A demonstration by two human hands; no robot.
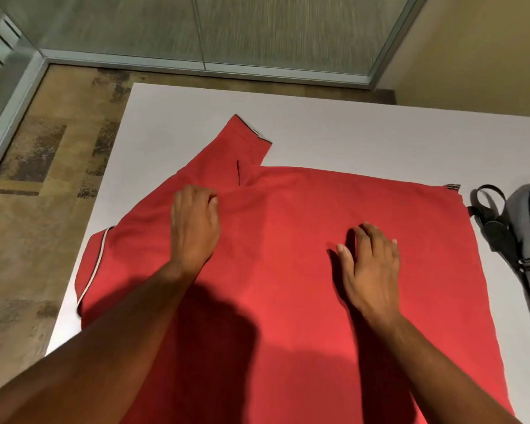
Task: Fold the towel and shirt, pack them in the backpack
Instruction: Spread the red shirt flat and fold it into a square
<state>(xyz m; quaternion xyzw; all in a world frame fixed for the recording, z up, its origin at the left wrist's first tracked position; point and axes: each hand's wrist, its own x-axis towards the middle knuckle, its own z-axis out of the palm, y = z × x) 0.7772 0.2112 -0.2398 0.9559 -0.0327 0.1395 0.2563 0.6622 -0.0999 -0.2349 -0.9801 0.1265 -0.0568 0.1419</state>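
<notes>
**Red shirt spread on the table, both hands on the cloth**

While the red shirt [288, 255] lies spread over most of the white table [349, 133], both bare hands rest on it. The left hand [195, 226] sits toward ten o'clock of the cloth's middle, its fingers curled and bunching a small ridge of fabric near the base of the sleeve. The right hand [371, 264] lies toward three o'clock of the left one, well apart from it, palm down with the fingers fairly straight and slightly spread, pressing the cloth flat and gripping nothing.

One sleeve [245, 142] points out at about eleven o'clock from the shirt's body, its cuff trimmed with a dark edge. At nine o'clock the collar [95, 264], edged with a pale stripe, lies near the table's left border. The shirt's far edge runs straight across toward two o'clock, ending in a small striped tab.

The grey backpack [527, 246] lies at three o'clock on the table's right side, just beside the shirt's edge, its dark carry loop [487, 197] turned toward the cloth and partly cut off by the frame.

Patterned brown flooring [43, 148] shows at nine o'clock, and a glass partition [227, 32] stands at twelve.
</notes>
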